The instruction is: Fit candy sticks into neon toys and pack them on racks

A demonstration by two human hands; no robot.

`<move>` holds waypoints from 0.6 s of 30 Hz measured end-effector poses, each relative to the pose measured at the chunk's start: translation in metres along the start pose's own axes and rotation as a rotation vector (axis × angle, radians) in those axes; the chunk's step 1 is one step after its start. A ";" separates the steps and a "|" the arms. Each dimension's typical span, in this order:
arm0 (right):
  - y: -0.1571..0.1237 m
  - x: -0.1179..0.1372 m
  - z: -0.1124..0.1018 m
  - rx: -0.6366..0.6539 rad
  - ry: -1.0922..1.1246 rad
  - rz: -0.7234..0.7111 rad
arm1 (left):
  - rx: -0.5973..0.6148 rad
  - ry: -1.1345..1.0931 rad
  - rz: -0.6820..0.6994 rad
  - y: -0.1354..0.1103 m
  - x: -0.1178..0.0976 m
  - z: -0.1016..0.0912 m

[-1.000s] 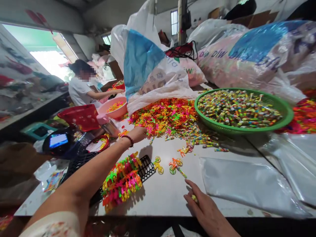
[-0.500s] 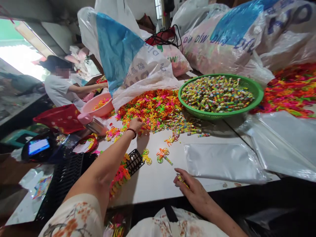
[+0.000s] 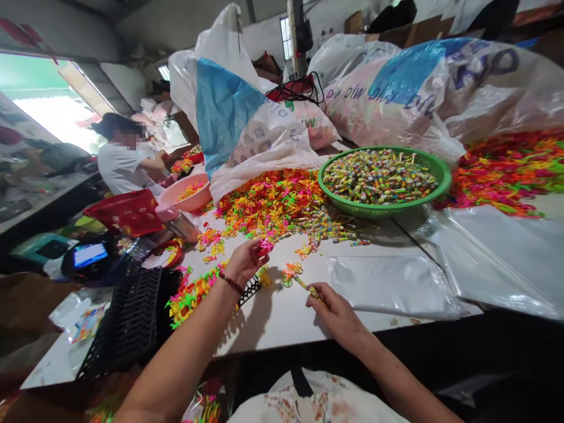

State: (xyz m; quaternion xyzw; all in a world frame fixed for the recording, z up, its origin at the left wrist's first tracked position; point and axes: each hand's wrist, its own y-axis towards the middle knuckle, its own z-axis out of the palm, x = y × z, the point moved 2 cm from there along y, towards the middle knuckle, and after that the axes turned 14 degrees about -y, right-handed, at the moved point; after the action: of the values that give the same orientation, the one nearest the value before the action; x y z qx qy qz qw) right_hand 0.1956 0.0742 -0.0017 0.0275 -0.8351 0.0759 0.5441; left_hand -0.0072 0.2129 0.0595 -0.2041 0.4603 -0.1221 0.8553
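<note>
My left hand [image 3: 245, 262], with a dark red bead bracelet on the wrist, is closed on a small pink plastic toy piece [image 3: 265, 245] above the white table. My right hand [image 3: 337, 311] pinches a thin yellow wrapped candy tube [image 3: 318, 294] near the table's front edge. Just left of its fingertips lies a small group of orange and green toy pieces [image 3: 291, 272] with a candy tube touching it. Behind my left hand spreads a heap of colourful plastic toy pieces [image 3: 264, 200], with loose candy tubes [image 3: 328, 224] along its right side.
A green basket [image 3: 383, 208] full of candy tubes stands behind my right hand. Clear plastic bags [image 3: 388, 288] lie at the right. A black crate [image 3: 127, 317], a phone-like screen [image 3: 90, 255] and a pink basin [image 3: 194, 202] are at left. A co-worker [image 3: 126, 158] sits beyond.
My left hand has come back from the heap towards me and now holds a pink toy piece. My right hand stays near the table edge, its fingers closer to the toy group.
</note>
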 end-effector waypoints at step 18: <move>-0.026 0.006 0.021 -0.068 0.151 0.009 | 0.069 -0.278 -0.019 -0.088 0.112 -0.028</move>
State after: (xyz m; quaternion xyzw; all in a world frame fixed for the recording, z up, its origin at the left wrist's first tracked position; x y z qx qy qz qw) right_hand 0.1769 0.0453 -0.0017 -0.0004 -0.7940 0.0517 0.6058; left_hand 0.0287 0.0843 0.0039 -0.1942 0.3309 -0.1165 0.9161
